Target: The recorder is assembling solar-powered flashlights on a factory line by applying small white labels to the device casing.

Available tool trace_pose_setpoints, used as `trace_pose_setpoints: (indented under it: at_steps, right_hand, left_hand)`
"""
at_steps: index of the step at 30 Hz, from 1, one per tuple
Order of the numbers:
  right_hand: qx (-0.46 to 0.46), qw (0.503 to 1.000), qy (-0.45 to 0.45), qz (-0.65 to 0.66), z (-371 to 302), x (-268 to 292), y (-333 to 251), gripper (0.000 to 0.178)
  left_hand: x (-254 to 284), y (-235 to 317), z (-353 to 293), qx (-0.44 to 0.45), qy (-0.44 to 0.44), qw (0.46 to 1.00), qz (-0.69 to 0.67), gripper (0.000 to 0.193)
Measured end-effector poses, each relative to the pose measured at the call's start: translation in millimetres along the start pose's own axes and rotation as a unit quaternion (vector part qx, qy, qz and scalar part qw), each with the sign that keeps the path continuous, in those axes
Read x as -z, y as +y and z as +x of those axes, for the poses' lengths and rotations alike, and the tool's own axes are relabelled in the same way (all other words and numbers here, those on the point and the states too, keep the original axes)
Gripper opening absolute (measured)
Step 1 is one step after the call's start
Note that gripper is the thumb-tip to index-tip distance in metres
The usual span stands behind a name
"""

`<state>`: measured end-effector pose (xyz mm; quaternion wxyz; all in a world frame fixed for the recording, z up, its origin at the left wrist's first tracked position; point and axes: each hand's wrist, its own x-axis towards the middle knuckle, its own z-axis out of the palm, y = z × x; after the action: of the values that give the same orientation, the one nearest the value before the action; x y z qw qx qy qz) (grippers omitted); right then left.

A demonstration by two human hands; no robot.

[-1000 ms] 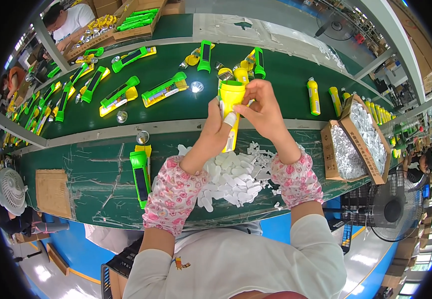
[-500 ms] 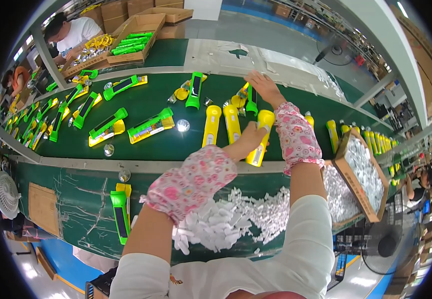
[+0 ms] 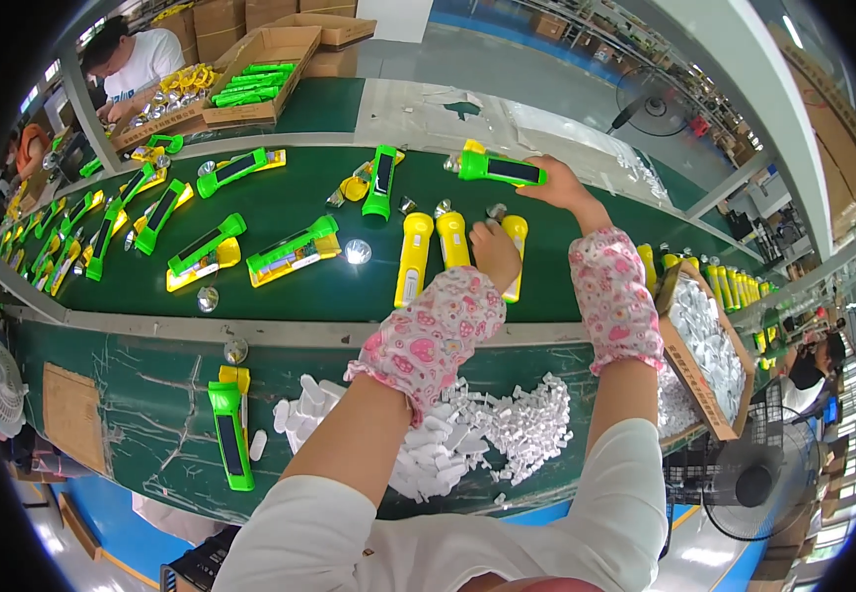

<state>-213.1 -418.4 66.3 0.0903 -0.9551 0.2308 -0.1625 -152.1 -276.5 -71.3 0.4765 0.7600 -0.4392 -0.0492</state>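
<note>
My right hand grips one end of a green flashlight housing with a dark panel, turned sideways over the dark green belt. A yellow part and a silvery reflector show at its far end. Lower, my left hand has its fingers curled together beside a yellow flashlight body, partly covering it. A small silvery reflector shows just beyond those fingertips; whether they grip it is hidden. Two more yellow flashlight bodies, one with a reflector at its head and another, lie to the left.
Several green-and-yellow flashlight sets lie leftward along the belt, with loose reflectors. Small white plastic parts are heaped on the nearer ledge. A carton of clear parts leans at right. Another person works at far left.
My left hand has let go of the yellow flashlight body, now beside the other two, and moved up. My right hand has taken the green housing, lifted it and turned it sideways.
</note>
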Motion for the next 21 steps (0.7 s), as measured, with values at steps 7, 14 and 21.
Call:
trace_pose_setpoints:
  at_steps: [7, 14, 21]
  right_hand:
    - [-0.054, 0.976, -0.005, 0.212, -98, 16, -127, 0.055]
    - [-0.116, 0.971, 0.191, 0.083, -156, -53, -286, 0.059]
    - [-0.111, 0.968, 0.053, 0.219, -215, -89, -286, 0.025]
  left_hand:
    - [130, 20, -23, 0.24, -0.169, 0.662, -0.689, 0.068]
    - [222, -14, -69, 0.196, -0.16, 0.602, -0.758, 0.033]
    - [279, -65, -83, 0.257, -0.101, 0.597, -0.753, 0.04]
